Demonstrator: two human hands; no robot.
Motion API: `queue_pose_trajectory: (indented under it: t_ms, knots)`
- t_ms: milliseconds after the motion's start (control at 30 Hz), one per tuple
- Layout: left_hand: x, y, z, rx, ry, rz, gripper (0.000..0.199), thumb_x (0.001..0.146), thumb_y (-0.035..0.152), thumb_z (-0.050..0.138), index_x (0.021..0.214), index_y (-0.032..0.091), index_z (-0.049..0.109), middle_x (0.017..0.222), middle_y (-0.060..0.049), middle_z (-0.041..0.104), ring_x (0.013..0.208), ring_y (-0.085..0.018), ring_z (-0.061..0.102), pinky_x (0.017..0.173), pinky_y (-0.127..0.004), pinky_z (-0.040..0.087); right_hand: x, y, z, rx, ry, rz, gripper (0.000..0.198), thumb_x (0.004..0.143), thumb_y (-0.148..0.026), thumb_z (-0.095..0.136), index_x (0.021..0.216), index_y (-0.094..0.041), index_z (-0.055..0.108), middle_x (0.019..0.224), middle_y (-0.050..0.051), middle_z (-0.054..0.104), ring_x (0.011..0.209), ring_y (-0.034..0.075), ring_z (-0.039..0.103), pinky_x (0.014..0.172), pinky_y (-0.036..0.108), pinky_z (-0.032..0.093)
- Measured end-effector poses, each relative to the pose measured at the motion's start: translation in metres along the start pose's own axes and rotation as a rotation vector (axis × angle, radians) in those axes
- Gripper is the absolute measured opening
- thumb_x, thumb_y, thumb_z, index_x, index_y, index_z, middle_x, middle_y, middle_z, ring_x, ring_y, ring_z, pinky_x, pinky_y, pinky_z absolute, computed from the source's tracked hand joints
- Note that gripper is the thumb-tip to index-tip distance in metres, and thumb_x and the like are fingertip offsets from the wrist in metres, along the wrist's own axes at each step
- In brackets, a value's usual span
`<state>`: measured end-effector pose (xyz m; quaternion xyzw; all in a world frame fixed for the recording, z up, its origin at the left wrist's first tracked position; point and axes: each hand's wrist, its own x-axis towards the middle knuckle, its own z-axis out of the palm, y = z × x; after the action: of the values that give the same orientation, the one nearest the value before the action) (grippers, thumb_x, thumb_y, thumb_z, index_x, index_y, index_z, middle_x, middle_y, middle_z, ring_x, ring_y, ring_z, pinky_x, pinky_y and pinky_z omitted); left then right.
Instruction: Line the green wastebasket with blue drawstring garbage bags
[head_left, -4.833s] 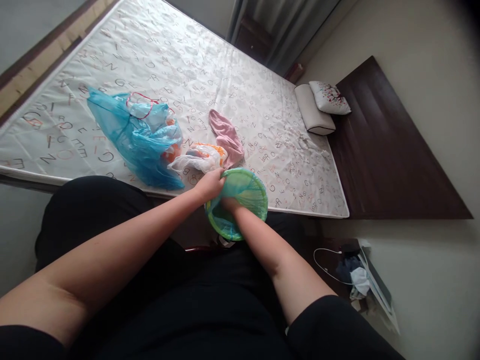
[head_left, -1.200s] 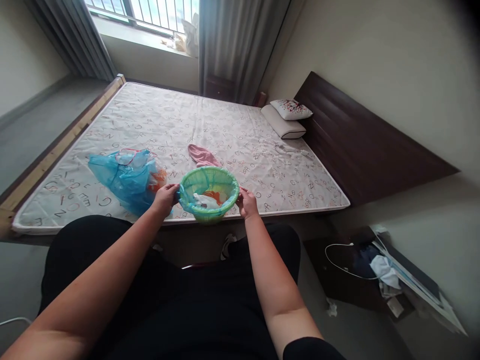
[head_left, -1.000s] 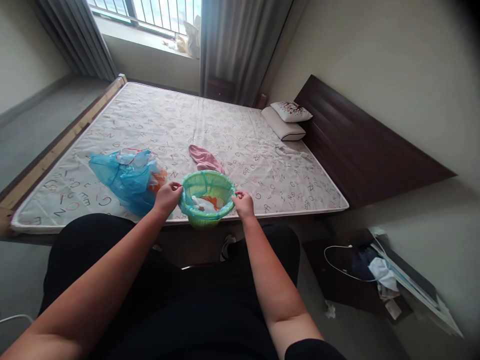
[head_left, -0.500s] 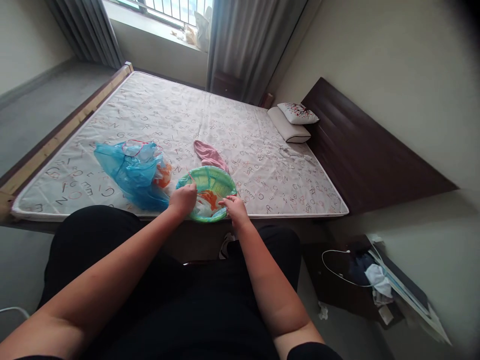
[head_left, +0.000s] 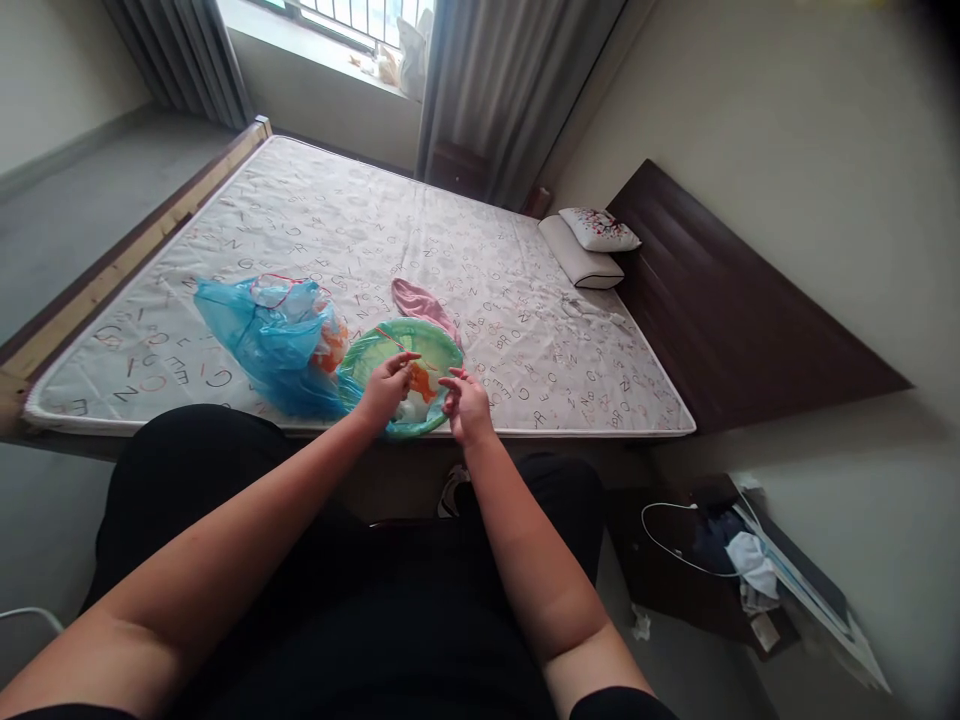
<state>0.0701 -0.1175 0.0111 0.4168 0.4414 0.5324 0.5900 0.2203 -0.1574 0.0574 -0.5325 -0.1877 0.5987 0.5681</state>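
A green basket (head_left: 437, 340) lined with thin blue plastic stands at the near edge of the mattress. Inside it lie an orange crumpled piece (head_left: 422, 382) and something white (head_left: 409, 411). My left hand (head_left: 387, 390) hovers over the basket's left side, index finger stretched out, nothing visible held. At the right rim is my right hand (head_left: 468, 405), its fingers apart and pointing inward over the basket. A red drawstring (head_left: 390, 338) lies across the basket's far left part. Left of the basket sits a blue plastic bag (head_left: 277, 350) with orange stuff showing.
Behind the basket, a pink cloth (head_left: 420, 300) lies on the patterned mattress (head_left: 337, 220). Two pillows (head_left: 592, 245) rest by the dark headboard (head_left: 720, 280). A nightstand (head_left: 667, 570) with a white cable and cloths stands at the right. My knees are against the bed's near side.
Both hands have let go of the basket's rim. The left hand has moved right, over the basket, with its index finger extended; the right hand's fingers have spread. The basket has shifted slightly left.
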Motion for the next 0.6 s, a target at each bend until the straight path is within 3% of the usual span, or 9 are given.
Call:
queue_pose_trajectory:
  t_ms: [100, 167, 267, 333, 433, 600]
  knots:
    - [0.008, 0.022, -0.013, -0.195, 0.089, 0.022, 0.037, 0.08, 0.031, 0.078, 0.114, 0.016, 0.077, 0.059, 0.008, 0.048, 0.046, -0.008, 0.039, 0.045, -0.019, 0.03, 0.002, -0.014, -0.01, -0.023, -0.036, -0.107, 0.025, 0.082, -0.02, 0.065, 0.107, -0.018, 0.065, 0.075, -0.002, 0.079, 0.043, 0.006, 0.04, 0.043, 0.019, 0.031]
    - [0.014, 0.032, -0.022, -0.281, 0.186, 0.031, 0.036, 0.078, 0.028, 0.078, 0.113, 0.017, 0.078, 0.065, 0.005, 0.055, 0.052, -0.008, 0.048, 0.049, -0.017, 0.037, 0.001, -0.02, -0.012, 0.023, -0.029, -0.134, 0.026, 0.082, -0.022, 0.067, 0.107, -0.018, 0.068, 0.082, 0.0, 0.082, 0.049, 0.006, 0.045, 0.047, 0.017, 0.036]
    - [0.015, 0.033, -0.024, -0.337, 0.305, 0.004, 0.041, 0.077, 0.021, 0.076, 0.118, 0.019, 0.078, 0.075, 0.003, 0.064, 0.062, -0.008, 0.06, 0.056, -0.016, 0.046, -0.003, -0.019, -0.005, 0.231, 0.067, -0.059, 0.024, 0.085, -0.025, 0.063, 0.107, -0.021, 0.071, 0.098, -0.001, 0.086, 0.059, 0.007, 0.053, 0.057, 0.017, 0.047]
    - [0.011, 0.027, -0.016, -0.349, 0.362, -0.036, 0.051, 0.076, 0.016, 0.073, 0.127, 0.023, 0.075, 0.079, 0.003, 0.068, 0.062, -0.008, 0.061, 0.056, -0.015, 0.046, -0.005, -0.011, 0.004, 0.309, 0.13, 0.0, 0.022, 0.086, -0.025, 0.061, 0.105, -0.022, 0.071, 0.1, -0.001, 0.086, 0.062, 0.008, 0.057, 0.063, 0.018, 0.051]
    - [0.0, 0.015, 0.007, -0.427, 0.415, -0.162, 0.058, 0.076, 0.008, 0.07, 0.132, 0.025, 0.069, 0.076, 0.006, 0.068, 0.054, -0.006, 0.056, 0.052, -0.016, 0.041, -0.009, 0.006, 0.02, 0.257, 0.144, 0.018, 0.022, 0.083, -0.023, 0.065, 0.103, -0.02, 0.071, 0.097, 0.001, 0.086, 0.063, 0.008, 0.058, 0.062, 0.017, 0.051]
    - [-0.01, 0.017, 0.032, -0.652, 0.361, -0.3, 0.035, 0.077, 0.001, 0.068, 0.107, 0.019, 0.067, 0.072, 0.004, 0.065, 0.052, -0.006, 0.054, 0.051, -0.016, 0.038, -0.015, 0.022, 0.031, 0.146, 0.002, 0.091, 0.027, 0.076, -0.023, 0.069, 0.103, -0.019, 0.07, 0.093, 0.004, 0.085, 0.063, 0.011, 0.062, 0.056, 0.02, 0.047]
